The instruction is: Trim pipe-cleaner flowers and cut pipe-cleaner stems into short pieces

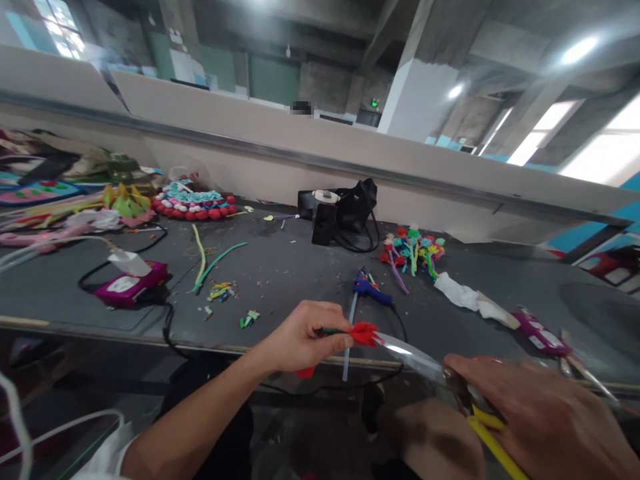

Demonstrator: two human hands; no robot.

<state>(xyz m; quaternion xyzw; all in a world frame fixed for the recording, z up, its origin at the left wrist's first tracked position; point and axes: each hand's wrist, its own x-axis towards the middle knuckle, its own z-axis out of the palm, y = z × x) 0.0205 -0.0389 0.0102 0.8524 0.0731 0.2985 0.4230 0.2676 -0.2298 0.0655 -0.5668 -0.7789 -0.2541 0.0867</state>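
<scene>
Your blurred right hand point(555, 407) hides part of the yellow-handled scissors point(413, 357) it grips; your left hand point(315, 337) pinches a red fuzzy piece point(365, 334) by its green stem point(334, 330).

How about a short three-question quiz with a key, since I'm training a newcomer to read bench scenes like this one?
1. Multiple choice: what colour is the fuzzy piece at the fingertips of the left hand?
A) white
B) red
C) purple

2. True or false: the blue glue gun lies nearer to the person than the cluster of multicoloured flowers.

3. Fill in the missing word: the shiny-bladed tool in the right hand has ____ handles.

Key: 1. B; 2. True; 3. yellow.
</scene>
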